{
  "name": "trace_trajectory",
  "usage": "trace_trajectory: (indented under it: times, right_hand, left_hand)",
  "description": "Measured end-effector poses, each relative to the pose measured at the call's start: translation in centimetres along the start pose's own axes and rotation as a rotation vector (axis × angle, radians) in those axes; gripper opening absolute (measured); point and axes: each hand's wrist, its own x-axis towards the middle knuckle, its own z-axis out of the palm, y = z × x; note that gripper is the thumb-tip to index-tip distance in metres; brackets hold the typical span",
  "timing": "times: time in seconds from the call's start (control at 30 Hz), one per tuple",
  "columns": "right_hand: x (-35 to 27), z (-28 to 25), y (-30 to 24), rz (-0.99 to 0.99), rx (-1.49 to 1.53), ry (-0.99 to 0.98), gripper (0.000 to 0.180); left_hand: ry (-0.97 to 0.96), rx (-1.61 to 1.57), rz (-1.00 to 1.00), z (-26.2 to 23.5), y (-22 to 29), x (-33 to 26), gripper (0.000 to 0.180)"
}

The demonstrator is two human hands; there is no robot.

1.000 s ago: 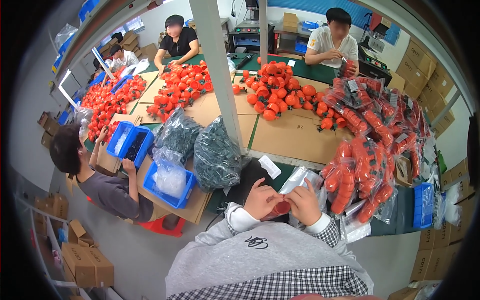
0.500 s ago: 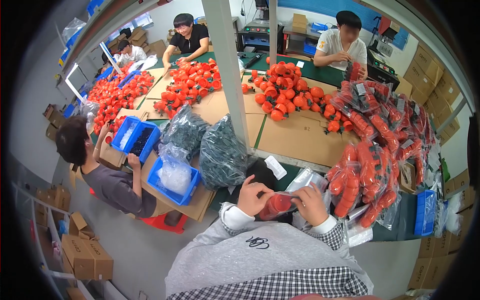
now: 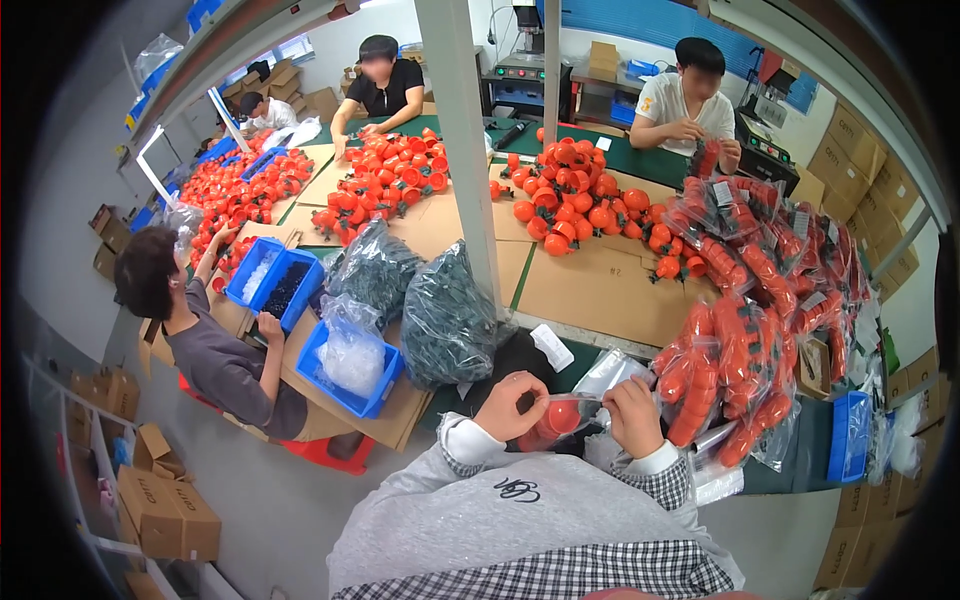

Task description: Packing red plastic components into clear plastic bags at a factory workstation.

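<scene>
A clear plastic bag with red rounded parts inside (image 3: 556, 418) is between my hands, close to my grey sweatshirt. My left hand (image 3: 508, 407) pinches its left edge, thumb and forefinger curled into a ring. At the other end of the bag's upper edge, the fingers of my right hand (image 3: 634, 420) are closed on the film. A stack of flat clear bags (image 3: 612, 374) lies just beyond my right hand. To the right, a heap of filled bags of red parts (image 3: 735, 355) rises from the table.
Left of my hands stand a large bag of dark green parts (image 3: 450, 318) and a blue bin (image 3: 372, 408) holding a clear bag. Loose red parts (image 3: 572, 190) lie on cardboard (image 3: 590, 285). A white post (image 3: 462, 170) rises ahead. Co-workers sit around the table.
My right hand has shifted a little to the right along the bag's upper edge. My left hand keeps its pinch. Across the table, the co-worker in black has lowered their head.
</scene>
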Motion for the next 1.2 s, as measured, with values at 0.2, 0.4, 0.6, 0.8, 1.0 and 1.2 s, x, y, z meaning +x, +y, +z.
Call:
trace_trajectory:
  times: [0.2,0.4,0.6,0.8,1.0,1.2]
  right_hand:
    - [0.1,-0.1,-0.9,-0.026,0.123,-0.038,0.010]
    - [1.1,-0.8,-2.6,-0.058,0.098,-0.034,0.013]
    - [1.2,0.7,-2.8,-0.121,0.062,-0.008,0.013]
    - [1.7,-0.1,-4.2,-0.095,0.108,-0.041,0.012]
    - [1.1,0.1,-3.4,-0.128,0.107,-0.070,0.012]
    - [1.5,0.0,-3.8,-0.014,0.161,-0.083,0.010]
  left_hand:
    - [-0.029,0.029,-0.018,0.6,-0.2,0.0,0.007]
    - [-0.014,0.126,0.057,0.4,0.0,-0.6,0.008]
    - [-0.014,0.203,0.131,1.4,1.1,-0.6,0.007]
    - [-0.039,0.152,0.101,1.6,1.4,-0.9,0.007]
    - [-0.086,-0.038,0.043,1.7,1.4,-0.8,0.009]
    - [-0.041,-0.678,-0.329,3.6,-1.1,-1.6,0.014]
